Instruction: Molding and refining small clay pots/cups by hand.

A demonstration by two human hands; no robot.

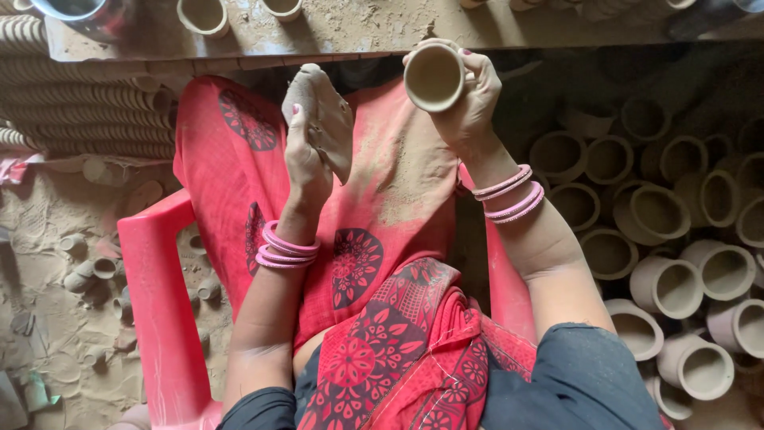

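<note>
Dusty, sand-coloured ground (48,231) fills the nine o'clock side, littered with tiny unfired clay cups (87,275), and rows of stacked clay rims (79,111) rise toward ten o'clock. Along twelve o'clock runs a grit-covered wooden board (342,28) carrying more small cups and a shiny metal vessel (87,14). From two to five o'clock lies a heap of pale, round unfired clay pots (668,279), mouths up. At the centre, a person sits on a red plastic chair (159,295), lap draped in red patterned cloth (374,207) dusted with clay. Their left hand (306,155) is closed round a grey, clay-smeared pad (322,111) just above the lap. Their right hand (465,95), at one o'clock, grips a small pale clay cup (434,77), mouth facing the camera. Pink bangles (286,245) ring both wrists.
</note>
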